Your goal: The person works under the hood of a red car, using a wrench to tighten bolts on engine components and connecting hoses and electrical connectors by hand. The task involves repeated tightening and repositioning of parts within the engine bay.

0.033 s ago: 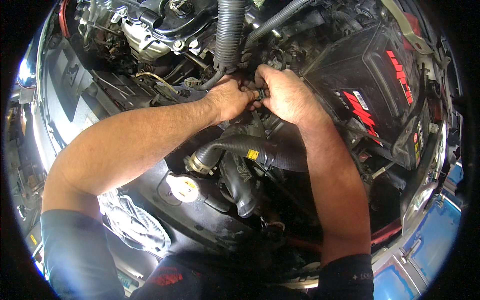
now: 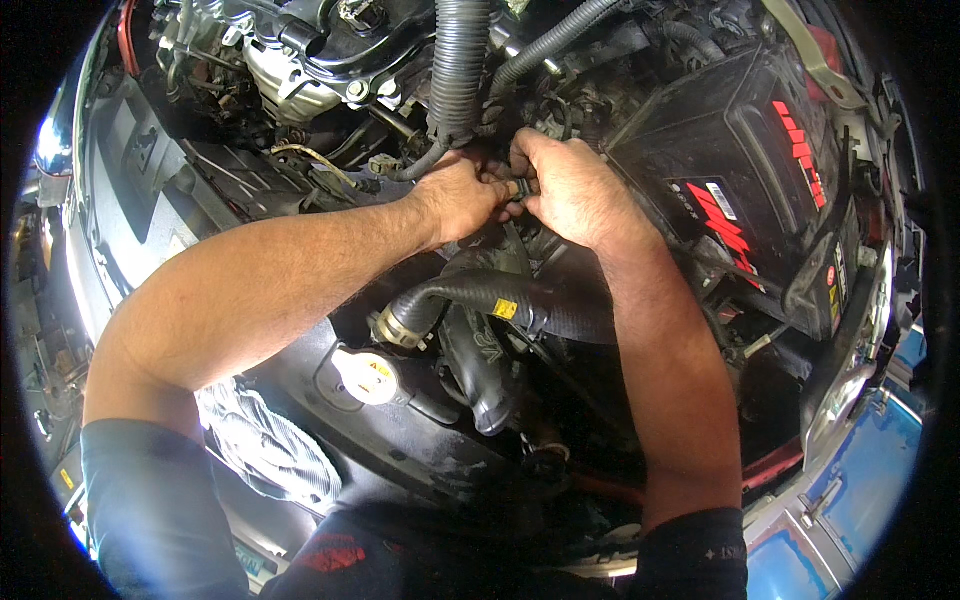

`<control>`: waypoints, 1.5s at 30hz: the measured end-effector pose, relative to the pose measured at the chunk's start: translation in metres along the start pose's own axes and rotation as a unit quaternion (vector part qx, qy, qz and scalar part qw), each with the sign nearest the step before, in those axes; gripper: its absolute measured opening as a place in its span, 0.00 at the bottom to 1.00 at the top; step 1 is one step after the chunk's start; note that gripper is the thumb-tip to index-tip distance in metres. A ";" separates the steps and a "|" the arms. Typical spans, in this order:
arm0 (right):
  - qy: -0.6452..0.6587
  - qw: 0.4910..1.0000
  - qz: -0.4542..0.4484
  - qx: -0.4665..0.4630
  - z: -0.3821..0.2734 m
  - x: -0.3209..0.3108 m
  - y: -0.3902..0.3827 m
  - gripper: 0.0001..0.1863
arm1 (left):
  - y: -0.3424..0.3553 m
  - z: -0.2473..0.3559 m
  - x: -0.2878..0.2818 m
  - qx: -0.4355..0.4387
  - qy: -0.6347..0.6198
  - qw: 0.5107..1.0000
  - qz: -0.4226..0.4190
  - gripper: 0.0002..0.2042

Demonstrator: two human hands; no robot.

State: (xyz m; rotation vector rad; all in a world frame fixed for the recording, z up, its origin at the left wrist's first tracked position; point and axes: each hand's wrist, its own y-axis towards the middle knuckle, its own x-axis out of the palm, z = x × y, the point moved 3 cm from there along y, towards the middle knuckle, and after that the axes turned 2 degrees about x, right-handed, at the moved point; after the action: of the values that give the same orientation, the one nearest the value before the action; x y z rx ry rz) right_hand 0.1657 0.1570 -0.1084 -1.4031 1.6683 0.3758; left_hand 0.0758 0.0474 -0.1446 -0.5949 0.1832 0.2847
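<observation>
Deep in the engine bay, my left hand (image 2: 462,198) and my right hand (image 2: 572,188) meet, fingers bent around a small dark connector (image 2: 519,188), apparently a cable fitting, with a tan part. Both grip it; my fingertips are partly hidden behind each other. Just above my left hand, a thick grey corrugated conduit (image 2: 458,70) runs down to thinner cables. A large black battery (image 2: 668,125) with red lettering sits to the right of my right hand. Below my hands, a black radiator hose (image 2: 560,310) with a small yellow label curves down to a metal clamp (image 2: 398,328).
The engine (image 2: 300,70) fills the upper left. A metal radiator cap (image 2: 366,375) is below my left forearm. A crumpled corrugated light-coloured object (image 2: 265,445) lies at lower left. A grey fender panel (image 2: 140,170) borders the left side, and a blue vehicle panel (image 2: 870,460) shows at lower right.
</observation>
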 end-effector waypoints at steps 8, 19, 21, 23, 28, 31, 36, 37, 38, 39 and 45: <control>0.011 1.000 -0.021 0.008 0.006 0.004 0.001 0.18 | 0.009 -0.009 0.004 -0.029 -0.101 0.992 -0.068 0.10; 0.275 0.956 -0.080 0.067 0.047 0.007 0.011 0.18 | 0.010 -0.008 0.002 0.051 0.099 0.994 -0.024 0.16; 0.291 0.950 -0.087 0.067 0.046 0.007 0.010 0.17 | 0.007 -0.005 0.000 0.044 0.110 0.993 0.005 0.17; 0.284 0.953 -0.086 0.062 0.044 0.005 0.009 0.16 | 0.004 -0.002 -0.002 0.045 0.122 0.991 0.028 0.18; 0.197 0.977 -0.068 0.047 0.043 0.004 0.010 0.15 | 0.002 0.003 0.000 0.085 0.144 0.984 0.066 0.20; 0.205 0.977 -0.041 0.046 0.041 0.003 0.011 0.14 | 0.002 0.004 0.000 0.092 0.144 0.983 0.073 0.22; 0.189 0.979 -0.009 0.073 0.028 -0.007 0.007 0.14 | -0.001 0.012 -0.003 0.067 0.152 0.985 0.052 0.23; 0.111 0.992 0.023 0.064 0.023 -0.012 0.004 0.14 | -0.002 0.012 -0.003 0.046 0.158 0.986 0.041 0.24; 0.031 0.997 0.054 0.054 0.017 -0.016 0.002 0.14 | -0.002 0.013 -0.003 0.038 0.174 0.983 0.038 0.23; 0.008 0.997 0.049 0.052 0.011 -0.018 0.001 0.13 | -0.003 0.013 -0.002 0.032 0.190 0.980 0.037 0.22; -0.071 0.995 0.042 0.054 -0.004 -0.018 0.001 0.13 | -0.004 0.012 0.001 0.146 0.175 0.969 0.095 0.18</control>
State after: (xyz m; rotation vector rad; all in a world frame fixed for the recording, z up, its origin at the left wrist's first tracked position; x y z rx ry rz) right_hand 0.1621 0.1656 -0.0927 -1.2025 1.6100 0.4182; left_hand 0.0792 0.0509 -0.1329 -0.3296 0.6155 0.3292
